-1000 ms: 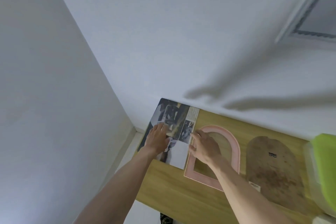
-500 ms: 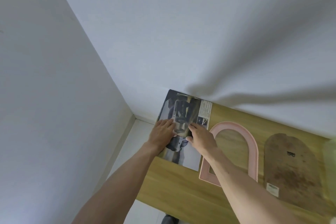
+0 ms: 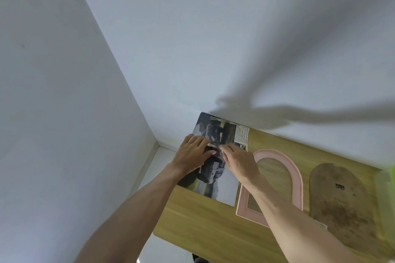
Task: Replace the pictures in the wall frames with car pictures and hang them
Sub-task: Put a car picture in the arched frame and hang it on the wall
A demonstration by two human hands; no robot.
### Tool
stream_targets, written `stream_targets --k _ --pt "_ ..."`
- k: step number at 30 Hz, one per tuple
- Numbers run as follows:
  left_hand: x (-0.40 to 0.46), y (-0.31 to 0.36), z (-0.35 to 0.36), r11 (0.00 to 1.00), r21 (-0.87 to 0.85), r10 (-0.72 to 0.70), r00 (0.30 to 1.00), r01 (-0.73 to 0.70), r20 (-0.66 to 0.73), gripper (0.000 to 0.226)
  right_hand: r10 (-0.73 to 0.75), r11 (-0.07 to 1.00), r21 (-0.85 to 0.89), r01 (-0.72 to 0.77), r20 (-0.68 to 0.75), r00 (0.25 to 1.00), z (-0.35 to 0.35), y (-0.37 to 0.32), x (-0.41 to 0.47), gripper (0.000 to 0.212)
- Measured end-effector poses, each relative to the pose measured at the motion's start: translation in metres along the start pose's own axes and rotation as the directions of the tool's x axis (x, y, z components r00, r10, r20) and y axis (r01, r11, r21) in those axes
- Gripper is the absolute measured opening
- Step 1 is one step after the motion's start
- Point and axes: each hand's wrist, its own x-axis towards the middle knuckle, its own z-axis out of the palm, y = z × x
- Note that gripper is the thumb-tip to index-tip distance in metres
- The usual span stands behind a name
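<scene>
A magazine page with car pictures (image 3: 215, 179) lies on the wooden table (image 3: 205, 226) at its far left corner, against the wall. My left hand (image 3: 192, 153) rests on the page's left side with fingers bent, pinching at a fold near the page's middle. My right hand (image 3: 239, 161) meets it there from the right, fingertips on the same spot. An arched pink frame (image 3: 296, 177) lies flat right of the page, empty, with my right forearm across its lower part. The brown arched backing board (image 3: 344, 200) lies further right.
A lime-green object (image 3: 392, 174) shows at the right edge. White walls meet in a corner behind the table. The table's left edge drops to a pale floor (image 3: 162, 156). Bare wood fills the table's near side.
The view has shifted, so the table sits lower right. Both hands have closed in from the page's sides to meet at its middle, fingertips now touching there.
</scene>
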Motion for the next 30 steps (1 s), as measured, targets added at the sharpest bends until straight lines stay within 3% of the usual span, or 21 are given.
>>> stream_targets --k 2,5,8,10,13,16,19,24,30 --pt "0.015 0.003 -0.023 0.985 -0.121 -0.122 0.992 0.119 -0.018 0.042 0.014 0.999 0.039 -0.011 -0.071 0.997 -0.015 0.005 0.008 0.020" --pt "0.041 0.004 -0.058 0.884 -0.370 -0.317 0.948 0.285 -0.027 0.049 0.047 0.991 0.135 -0.023 -0.177 0.983 -0.044 0.011 0.015 0.018" --pt "0.065 0.006 -0.084 0.781 -0.519 -0.393 0.919 0.348 0.025 0.051 0.198 0.940 0.315 -0.133 -0.185 0.963 -0.070 0.018 0.015 0.020" --pt "0.076 0.010 -0.093 0.716 -0.586 -0.417 0.906 0.379 0.076 0.052 0.349 0.833 0.492 -0.252 -0.114 0.930 -0.083 0.026 0.010 0.023" --pt "0.087 0.023 -0.096 0.596 -0.670 -0.465 0.871 0.442 0.161 0.066 0.552 0.592 0.698 -0.402 0.012 0.834 -0.103 0.038 -0.007 0.028" --pt "0.089 0.037 -0.090 0.442 -0.716 -0.442 0.826 0.541 0.350 0.070 0.680 0.366 0.818 -0.444 0.090 0.728 -0.116 0.050 -0.029 0.033" --pt "0.085 0.059 -0.074 0.349 -0.749 -0.338 0.822 0.562 0.459 0.056 0.764 0.212 0.861 -0.462 0.149 0.628 -0.116 0.064 -0.057 0.032" --pt "0.075 0.100 -0.049 0.398 -0.710 -0.296 0.814 0.581 0.500 0.051 0.838 0.154 0.796 -0.586 0.210 0.504 -0.104 0.079 -0.108 0.036" --pt "0.054 0.141 -0.006 0.505 -0.595 -0.297 0.773 0.625 0.560 0.049 0.831 0.209 0.569 -0.795 0.325 0.451 -0.064 0.099 -0.165 0.041"
